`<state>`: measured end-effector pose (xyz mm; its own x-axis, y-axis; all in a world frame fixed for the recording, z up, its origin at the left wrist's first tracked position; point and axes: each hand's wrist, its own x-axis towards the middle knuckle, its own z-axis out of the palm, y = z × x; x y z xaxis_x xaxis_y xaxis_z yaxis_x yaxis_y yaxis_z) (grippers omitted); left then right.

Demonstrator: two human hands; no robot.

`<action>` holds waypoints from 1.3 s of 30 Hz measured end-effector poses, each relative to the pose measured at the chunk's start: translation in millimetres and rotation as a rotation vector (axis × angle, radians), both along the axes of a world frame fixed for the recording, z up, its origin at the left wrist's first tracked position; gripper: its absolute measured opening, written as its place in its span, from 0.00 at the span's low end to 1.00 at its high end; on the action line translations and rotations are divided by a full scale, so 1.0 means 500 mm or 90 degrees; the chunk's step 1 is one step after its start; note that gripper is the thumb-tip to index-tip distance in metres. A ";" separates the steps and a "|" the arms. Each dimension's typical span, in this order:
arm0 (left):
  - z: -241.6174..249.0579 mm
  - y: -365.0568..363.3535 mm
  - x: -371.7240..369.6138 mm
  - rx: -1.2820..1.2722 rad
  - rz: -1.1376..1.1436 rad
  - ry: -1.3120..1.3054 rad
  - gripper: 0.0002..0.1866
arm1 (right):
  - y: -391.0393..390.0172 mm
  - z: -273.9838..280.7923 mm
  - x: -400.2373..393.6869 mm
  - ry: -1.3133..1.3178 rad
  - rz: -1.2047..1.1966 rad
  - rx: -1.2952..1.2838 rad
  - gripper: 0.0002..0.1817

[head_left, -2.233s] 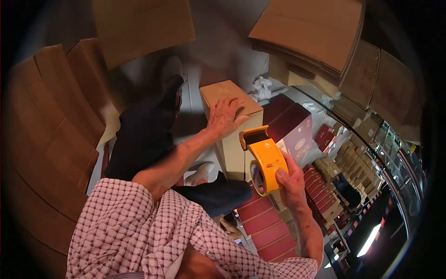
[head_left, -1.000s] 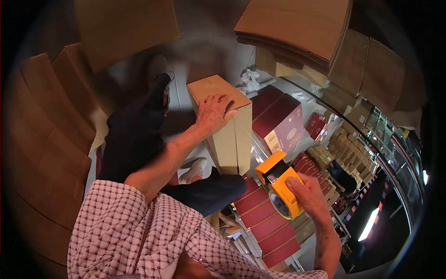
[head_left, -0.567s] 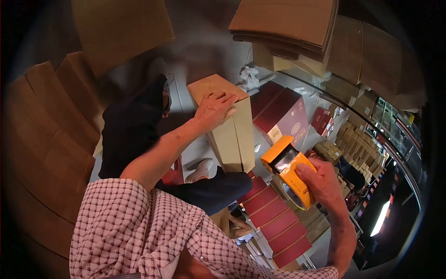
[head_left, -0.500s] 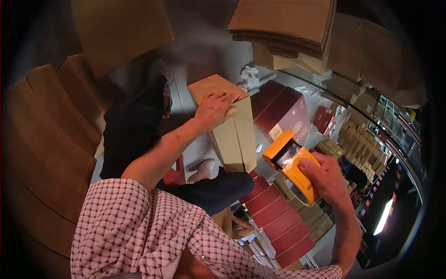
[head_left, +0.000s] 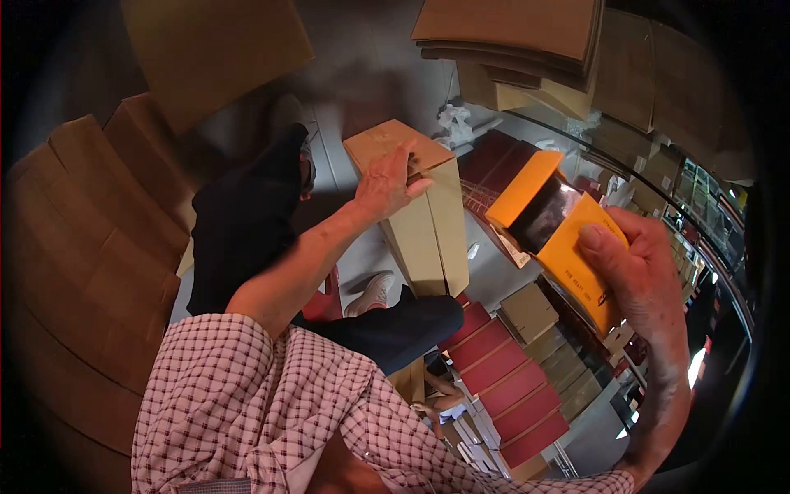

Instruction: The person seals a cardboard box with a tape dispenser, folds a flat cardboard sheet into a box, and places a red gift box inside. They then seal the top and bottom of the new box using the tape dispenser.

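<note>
My left hand (head_left: 383, 188) rests at the top edge of a tall cardboard box (head_left: 424, 235), fingers partly raised and apart, with nothing held. The box stands on the floor, its brown top flaps folded down and a long seam on its pale side. Out to the right, my right hand (head_left: 642, 263) grips a yellow tape dispenser (head_left: 588, 267), thumb pressed on its flat side. Its front end, with a shiny dark gap, points toward the box but stays apart from it. The fingers behind the dispenser are mostly hidden.
Flattened cartons (head_left: 90, 255) lean along the left side, and a cardboard stack (head_left: 510, 29) sits at the back. Red boxes (head_left: 498, 370) stand in a row below the dispenser. Crumpled plastic (head_left: 455, 122) lies beyond the box. My knee (head_left: 411, 329) is against the box.
My right hand has moved right and slightly up, bringing the tape dispenser closer to the camera. My left fingers have lifted from lying flat on the box top.
</note>
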<state>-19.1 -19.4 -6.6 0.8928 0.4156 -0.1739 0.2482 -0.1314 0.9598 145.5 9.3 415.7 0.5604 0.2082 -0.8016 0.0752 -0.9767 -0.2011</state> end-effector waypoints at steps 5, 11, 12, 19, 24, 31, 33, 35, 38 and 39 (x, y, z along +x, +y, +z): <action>0.002 0.000 0.002 -0.039 -0.009 0.012 0.45 | 0.010 0.009 0.017 -0.015 0.059 -0.026 0.25; 0.004 -0.003 0.001 0.004 0.036 -0.001 0.46 | 0.055 -0.017 0.058 -0.028 0.128 0.025 0.28; 0.009 -0.003 0.000 0.005 0.028 0.014 0.47 | 0.080 -0.012 0.064 0.007 0.139 0.010 0.26; 0.006 0.001 0.003 0.006 0.071 -0.017 0.54 | 0.149 -0.022 0.063 0.074 0.144 0.036 0.22; -0.005 -0.006 0.001 -0.012 0.066 -0.004 0.57 | 0.101 -0.001 0.016 0.018 0.100 -0.012 0.25; 0.017 0.003 -0.001 0.023 0.075 0.016 0.49 | 0.024 0.022 -0.056 0.001 -0.002 -0.031 0.24; 0.020 0.006 0.001 0.028 0.071 0.017 0.45 | 0.013 0.028 -0.062 0.009 -0.021 -0.043 0.23; 0.019 0.008 0.001 0.028 0.069 0.009 0.42 | -0.002 0.032 -0.067 0.015 -0.019 -0.052 0.23; 0.020 0.010 0.003 0.003 0.041 0.024 0.40 | -0.011 0.035 -0.077 0.032 -0.016 -0.061 0.23; 0.023 0.011 0.000 0.006 0.031 0.032 0.39 | -0.016 0.036 -0.084 0.030 -0.027 -0.058 0.23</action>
